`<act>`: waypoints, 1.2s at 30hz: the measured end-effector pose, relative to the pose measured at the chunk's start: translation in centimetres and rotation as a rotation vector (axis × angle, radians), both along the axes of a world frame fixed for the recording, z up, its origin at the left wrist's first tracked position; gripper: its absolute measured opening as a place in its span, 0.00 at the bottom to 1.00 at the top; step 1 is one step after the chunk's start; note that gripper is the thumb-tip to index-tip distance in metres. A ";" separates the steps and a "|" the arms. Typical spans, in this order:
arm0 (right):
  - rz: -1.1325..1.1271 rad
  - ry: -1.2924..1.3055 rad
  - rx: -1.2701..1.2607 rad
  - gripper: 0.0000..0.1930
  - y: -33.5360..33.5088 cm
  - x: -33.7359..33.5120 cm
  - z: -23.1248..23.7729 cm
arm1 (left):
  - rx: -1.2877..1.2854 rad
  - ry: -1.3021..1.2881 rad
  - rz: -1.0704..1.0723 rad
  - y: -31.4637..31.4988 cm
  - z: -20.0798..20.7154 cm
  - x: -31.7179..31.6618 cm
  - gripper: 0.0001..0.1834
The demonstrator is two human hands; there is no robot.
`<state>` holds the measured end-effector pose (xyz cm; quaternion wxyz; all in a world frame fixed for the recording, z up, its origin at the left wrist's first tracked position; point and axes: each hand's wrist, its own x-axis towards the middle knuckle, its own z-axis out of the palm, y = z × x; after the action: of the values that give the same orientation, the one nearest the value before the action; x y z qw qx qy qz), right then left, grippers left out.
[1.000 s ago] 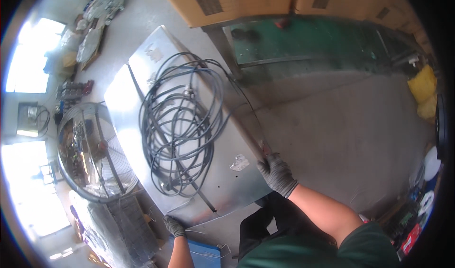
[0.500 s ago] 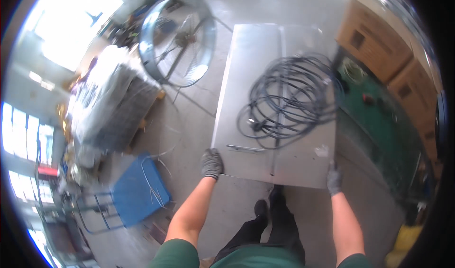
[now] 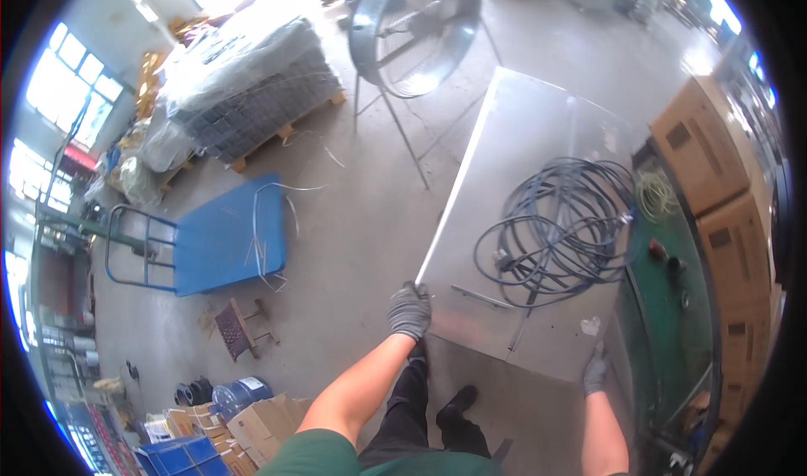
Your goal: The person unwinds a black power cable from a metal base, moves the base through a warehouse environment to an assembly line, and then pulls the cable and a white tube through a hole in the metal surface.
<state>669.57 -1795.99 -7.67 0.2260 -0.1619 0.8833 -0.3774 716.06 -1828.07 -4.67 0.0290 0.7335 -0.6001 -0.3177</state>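
Observation:
A long grey metal cabinet (image 3: pixel 479 249) stretches away in front of me, its flat face up, with a thin bar-shaped handle near my end. My left hand (image 3: pixel 409 310), in a striped grey glove, is closed around its near left corner. At the near right edge, my right hand (image 3: pixel 595 372), also gloved, grips the side; part of its fingers is hidden by the edge. A loose coil of black cable (image 3: pixel 567 224) with a plug lies on top of the cabinet, toward the right.
A green-topped bench (image 3: pixel 664 308) and stacked cartons (image 3: pixel 702 144) stand close on the right. To the left are a blue platform cart (image 3: pixel 220 232), a small stool (image 3: pixel 239 329) and a wrapped pallet load (image 3: pixel 256 97). A large round fan (image 3: pixel 357 43) stands beyond.
My view has turned left, and the cabinet now sits further right and slanted in it. My feet have shifted. Both hands keep their hold, and the cable stays on top.

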 end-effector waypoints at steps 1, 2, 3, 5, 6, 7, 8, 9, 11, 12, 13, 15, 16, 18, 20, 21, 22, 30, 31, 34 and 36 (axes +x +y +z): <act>-0.022 0.023 0.005 0.30 3.3 -2.7 1.4 | 0.036 0.025 0.052 3.5 1.3 -2.3 0.23; 0.079 0.096 0.105 0.29 6.3 -4.4 2.4 | 0.034 0.024 0.044 7.0 2.6 -3.5 0.23; 0.178 0.159 0.209 0.28 9.2 -6.2 4.0 | 0.031 0.017 0.035 11.0 4.0 -4.5 0.23; 0.151 0.211 0.263 0.27 13.2 -7.7 8.0 | 0.123 0.047 0.053 17.3 7.8 -6.9 0.23; 0.178 0.258 0.318 0.26 14.1 -9.3 10.0 | 0.147 0.086 0.054 21.0 7.8 -7.4 0.24; 0.118 0.275 0.317 0.26 15.7 -12.0 11.9 | 0.178 0.132 0.046 24.4 7.4 -8.6 0.25; 0.195 0.283 0.353 0.25 18.7 -14.3 13.8 | 0.230 0.150 -0.006 27.5 9.2 -10.7 0.25; 0.275 0.279 0.386 0.24 21.5 -15.8 15.2 | 0.279 0.157 -0.054 30.1 11.1 -11.6 0.26; 0.239 0.345 0.476 0.23 26.4 -18.0 16.9 | 0.366 0.235 -0.269 35.2 11.0 -10.9 0.24; 0.265 0.405 0.561 0.22 28.9 -18.6 17.6 | 0.518 0.251 -0.293 37.3 10.7 -11.0 0.23; 0.223 0.397 0.570 0.22 30.7 -18.5 18.3 | 0.665 0.256 -0.310 38.9 10.5 -11.0 0.23; 0.133 0.557 0.549 0.20 34.0 -17.6 20.5 | 0.617 0.367 -0.597 42.2 11.3 -10.6 0.20; 0.130 0.638 0.588 0.20 36.5 -16.5 22.2 | 1.116 0.445 -0.414 43.3 13.1 -11.7 0.19; 0.016 0.718 0.608 0.19 37.7 -13.4 25.5 | 1.055 0.522 -0.867 42.4 13.7 -13.4 0.20; -0.218 0.738 0.501 0.18 42.2 -4.3 27.5 | 0.745 0.508 -1.134 41.5 14.4 -12.0 0.24; -0.352 0.693 0.374 0.16 45.9 2.2 28.1 | 0.739 0.495 -0.990 41.8 15.7 -10.5 0.26; -0.378 0.634 0.372 0.17 45.8 7.7 28.8 | 0.706 0.496 -0.764 42.2 9.0 -5.5 0.26; -0.598 0.471 0.560 0.33 42.4 17.0 27.8 | 0.408 0.717 -0.088 15.7 -5.3 -24.0 0.51; -0.667 0.471 0.602 0.35 44.5 15.7 29.5 | 0.487 0.701 -0.091 11.9 -5.1 -24.4 0.54; -0.731 0.438 0.649 0.23 55.2 12.9 30.0 | 0.849 0.997 -0.136 11.7 -2.0 -32.6 0.41; -0.693 0.452 0.698 0.13 61.6 12.7 30.8 | 0.652 0.838 -0.258 19.5 -2.4 -35.6 0.35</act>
<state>682.23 -1734.42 23.16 -0.0671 0.1466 0.9845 -0.0697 680.47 -1808.55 -7.08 -0.0024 0.4354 -0.4929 -0.7533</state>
